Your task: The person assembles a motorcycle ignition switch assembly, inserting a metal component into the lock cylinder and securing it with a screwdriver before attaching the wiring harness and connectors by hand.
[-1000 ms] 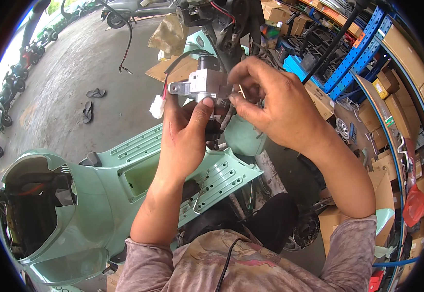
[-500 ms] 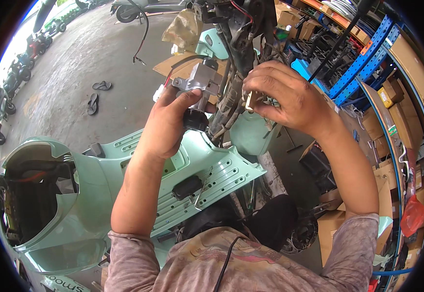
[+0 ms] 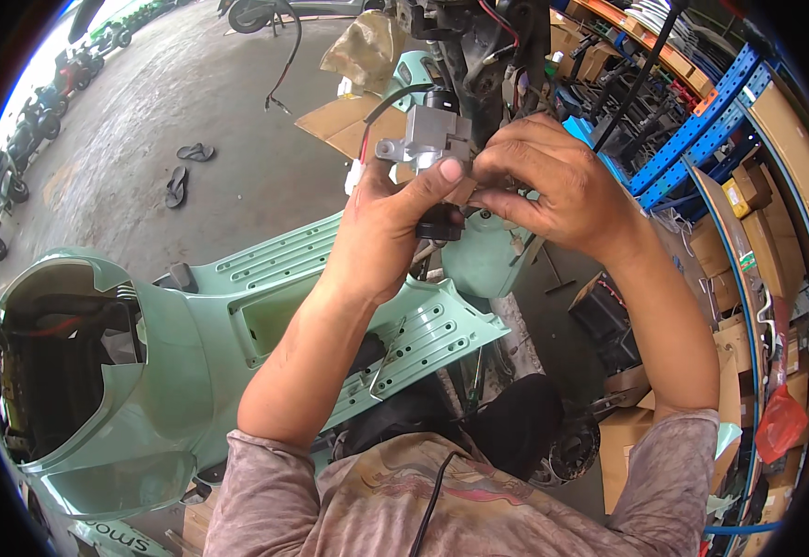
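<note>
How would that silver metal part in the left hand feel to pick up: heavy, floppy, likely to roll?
The silver metal part has a dull metallic sheen, so it's probably stiff and fairly heavy. Its boxy body and side lug would likely hinder rolling. The black cable bends in a curve, so it may flop.

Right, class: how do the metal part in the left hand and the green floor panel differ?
The metal part is silver-grey with black ends; the floor panel is pale green. The metal part is compact and blocky, while the floor panel is long, broad and ribbed. The left hand grips the metal part; the floor panel lies below, unheld.
</note>
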Tool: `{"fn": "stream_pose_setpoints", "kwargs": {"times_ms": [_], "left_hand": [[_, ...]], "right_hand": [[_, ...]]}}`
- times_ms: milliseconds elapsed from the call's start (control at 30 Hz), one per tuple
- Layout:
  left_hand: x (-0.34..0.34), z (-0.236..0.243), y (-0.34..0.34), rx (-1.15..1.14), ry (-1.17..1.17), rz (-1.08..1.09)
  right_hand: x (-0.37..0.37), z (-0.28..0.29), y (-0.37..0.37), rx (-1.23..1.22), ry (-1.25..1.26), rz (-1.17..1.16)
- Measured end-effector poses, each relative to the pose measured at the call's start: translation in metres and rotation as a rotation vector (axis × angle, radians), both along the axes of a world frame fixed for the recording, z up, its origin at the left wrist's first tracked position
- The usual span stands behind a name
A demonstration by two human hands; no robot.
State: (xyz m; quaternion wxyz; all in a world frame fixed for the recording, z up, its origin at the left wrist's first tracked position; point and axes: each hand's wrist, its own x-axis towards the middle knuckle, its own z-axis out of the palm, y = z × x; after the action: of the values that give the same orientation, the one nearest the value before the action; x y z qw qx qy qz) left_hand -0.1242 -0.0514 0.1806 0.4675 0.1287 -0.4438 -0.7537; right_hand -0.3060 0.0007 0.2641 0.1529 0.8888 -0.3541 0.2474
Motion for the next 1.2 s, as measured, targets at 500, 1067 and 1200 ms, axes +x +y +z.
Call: {"fn": "stream_pose_setpoints", "kwargs": {"times_ms": [500, 1067, 1200], "left_hand": [[-0.013, -0.006, 0.002, 0.095, 0.199, -0.159], [0.032, 0.031, -0.017, -0.402, -0.446, 0.045], [0.04, 0.047, -0.014, -0.14, -0.35, -0.057]], "right_hand": [[0.0, 0.003, 0.01, 0.046, -0.079, 0.002], [0.006, 0.024, 0.011, 0.125, -0.058, -0.108], [0.011, 0.031, 0.009, 0.255, -0.182, -0.231]]}}
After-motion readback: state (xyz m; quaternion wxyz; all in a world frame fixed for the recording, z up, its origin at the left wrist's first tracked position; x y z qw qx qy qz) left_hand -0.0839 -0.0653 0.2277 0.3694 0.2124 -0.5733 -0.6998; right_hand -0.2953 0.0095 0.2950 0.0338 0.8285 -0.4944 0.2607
